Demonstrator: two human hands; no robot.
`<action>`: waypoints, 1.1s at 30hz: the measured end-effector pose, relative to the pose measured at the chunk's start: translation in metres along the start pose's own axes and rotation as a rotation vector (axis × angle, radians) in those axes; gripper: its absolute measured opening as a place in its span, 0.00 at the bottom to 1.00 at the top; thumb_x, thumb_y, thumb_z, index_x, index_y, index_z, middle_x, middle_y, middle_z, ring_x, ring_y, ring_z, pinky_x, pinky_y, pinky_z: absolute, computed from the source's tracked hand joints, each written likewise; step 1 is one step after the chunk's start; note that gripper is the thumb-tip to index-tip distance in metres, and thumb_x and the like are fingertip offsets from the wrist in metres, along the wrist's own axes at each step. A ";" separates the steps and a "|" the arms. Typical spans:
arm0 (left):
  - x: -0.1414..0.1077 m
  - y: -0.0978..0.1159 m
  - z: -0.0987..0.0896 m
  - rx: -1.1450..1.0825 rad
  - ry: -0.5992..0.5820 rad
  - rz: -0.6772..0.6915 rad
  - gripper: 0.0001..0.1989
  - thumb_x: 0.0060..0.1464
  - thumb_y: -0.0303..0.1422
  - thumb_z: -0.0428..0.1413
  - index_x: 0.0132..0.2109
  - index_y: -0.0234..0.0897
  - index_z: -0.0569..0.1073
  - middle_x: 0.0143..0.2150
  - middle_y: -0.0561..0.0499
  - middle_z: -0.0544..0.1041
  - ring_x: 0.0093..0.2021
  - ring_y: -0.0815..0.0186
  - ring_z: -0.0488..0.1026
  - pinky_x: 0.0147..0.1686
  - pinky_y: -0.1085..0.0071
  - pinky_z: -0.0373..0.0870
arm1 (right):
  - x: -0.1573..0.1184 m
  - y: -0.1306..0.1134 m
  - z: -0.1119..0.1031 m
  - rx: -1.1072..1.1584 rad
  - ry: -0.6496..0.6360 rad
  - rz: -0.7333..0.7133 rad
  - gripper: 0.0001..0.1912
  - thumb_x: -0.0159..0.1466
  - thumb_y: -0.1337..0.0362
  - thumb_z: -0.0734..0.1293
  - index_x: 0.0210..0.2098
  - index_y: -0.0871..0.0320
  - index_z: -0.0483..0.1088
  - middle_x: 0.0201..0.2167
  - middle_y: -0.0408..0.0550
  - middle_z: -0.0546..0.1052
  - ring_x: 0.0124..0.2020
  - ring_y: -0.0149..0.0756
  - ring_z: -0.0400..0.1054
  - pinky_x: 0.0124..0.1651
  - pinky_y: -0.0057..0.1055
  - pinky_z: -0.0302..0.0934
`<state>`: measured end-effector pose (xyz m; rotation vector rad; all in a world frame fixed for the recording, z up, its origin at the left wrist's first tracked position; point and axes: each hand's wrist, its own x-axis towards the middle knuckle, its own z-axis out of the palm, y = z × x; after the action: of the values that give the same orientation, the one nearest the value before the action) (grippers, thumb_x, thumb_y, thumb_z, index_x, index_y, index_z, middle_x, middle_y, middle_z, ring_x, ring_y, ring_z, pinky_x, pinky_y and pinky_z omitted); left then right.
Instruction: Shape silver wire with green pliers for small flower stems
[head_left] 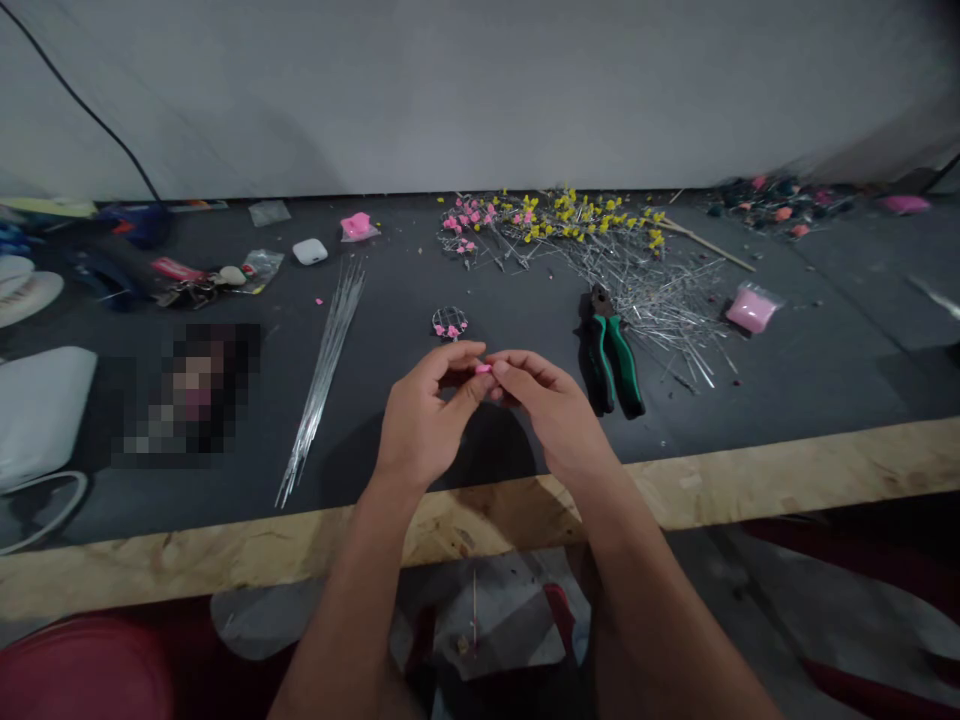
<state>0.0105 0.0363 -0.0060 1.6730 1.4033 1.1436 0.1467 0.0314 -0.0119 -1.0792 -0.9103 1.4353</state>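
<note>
Between the fingertips of my left hand [424, 415] and my right hand [551, 405] is a small bit of pink clay-like material [484, 369]. Both hands pinch it, close together above the table near its front edge. Just beyond my left fingers lies a round wire piece [449, 322] with small pink flowers along its lower rim. Green-handled pliers [615, 355] rest to the right of my right hand, jaws pointing away. A bundle of straight thin wires [322, 380] lies to the left of my left hand.
Wire stems with yellow and pink flowers [566, 215] are heaped at the back, beside loose wires [675, 310]. A pink packet [752, 308] lies right, an opened pink lump [358, 227] back left. A white case [310, 251] and white bag [45, 410] sit left. The table has a wooden front edge [247, 560].
</note>
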 end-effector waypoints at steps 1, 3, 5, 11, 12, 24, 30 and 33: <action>-0.003 0.001 -0.002 -0.008 0.011 0.009 0.11 0.52 0.37 0.59 0.43 0.41 0.76 0.38 0.51 0.79 0.38 0.65 0.76 0.38 0.70 0.72 | -0.003 -0.003 0.001 0.007 -0.035 0.004 0.07 0.57 0.59 0.68 0.34 0.55 0.74 0.29 0.41 0.74 0.31 0.29 0.65 0.40 0.28 0.59; -0.009 0.001 -0.008 0.009 0.026 0.043 0.08 0.51 0.37 0.60 0.40 0.42 0.77 0.36 0.52 0.79 0.37 0.66 0.75 0.39 0.70 0.72 | -0.008 -0.007 0.003 0.004 -0.089 0.015 0.06 0.57 0.61 0.69 0.33 0.54 0.75 0.28 0.40 0.74 0.31 0.28 0.65 0.40 0.28 0.59; -0.015 -0.001 -0.014 0.021 0.041 0.080 0.06 0.51 0.37 0.60 0.37 0.43 0.78 0.35 0.52 0.79 0.36 0.66 0.75 0.39 0.69 0.72 | -0.012 -0.009 0.005 -0.016 -0.131 0.041 0.05 0.57 0.61 0.69 0.32 0.54 0.75 0.28 0.40 0.74 0.31 0.28 0.65 0.40 0.29 0.59; -0.029 -0.012 -0.019 -0.025 0.099 0.134 0.05 0.51 0.34 0.61 0.38 0.45 0.79 0.36 0.51 0.78 0.36 0.67 0.74 0.37 0.71 0.72 | -0.014 -0.008 0.010 -0.053 -0.221 0.193 0.06 0.57 0.59 0.69 0.31 0.55 0.74 0.27 0.40 0.73 0.30 0.29 0.64 0.38 0.29 0.58; -0.031 -0.013 -0.019 -0.022 0.101 0.144 0.05 0.51 0.33 0.61 0.38 0.45 0.79 0.37 0.52 0.77 0.36 0.68 0.73 0.37 0.71 0.72 | -0.014 -0.008 0.009 -0.066 -0.230 0.215 0.06 0.57 0.60 0.69 0.31 0.55 0.74 0.27 0.40 0.73 0.30 0.29 0.64 0.37 0.29 0.58; -0.034 -0.009 -0.022 -0.017 -0.018 0.100 0.06 0.52 0.32 0.60 0.38 0.46 0.79 0.36 0.52 0.77 0.35 0.68 0.74 0.34 0.72 0.73 | -0.016 -0.005 0.004 -0.125 -0.222 0.270 0.07 0.56 0.59 0.69 0.28 0.56 0.73 0.25 0.41 0.71 0.28 0.30 0.63 0.36 0.29 0.58; -0.035 -0.012 -0.018 0.044 -0.083 0.116 0.08 0.55 0.31 0.57 0.43 0.45 0.76 0.39 0.53 0.77 0.40 0.70 0.74 0.41 0.73 0.72 | -0.014 0.002 0.000 -0.158 -0.185 0.242 0.06 0.57 0.61 0.68 0.27 0.55 0.73 0.26 0.40 0.73 0.30 0.30 0.64 0.40 0.30 0.58; -0.036 -0.012 -0.017 0.058 -0.097 0.125 0.07 0.56 0.31 0.57 0.42 0.44 0.76 0.39 0.53 0.78 0.40 0.70 0.74 0.41 0.73 0.71 | -0.014 0.002 -0.001 -0.161 -0.199 0.247 0.06 0.57 0.61 0.67 0.26 0.55 0.72 0.26 0.40 0.72 0.30 0.30 0.64 0.40 0.30 0.58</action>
<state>-0.0114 0.0026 -0.0170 1.8544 1.2978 1.0829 0.1470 0.0171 -0.0119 -1.2169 -1.0777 1.7195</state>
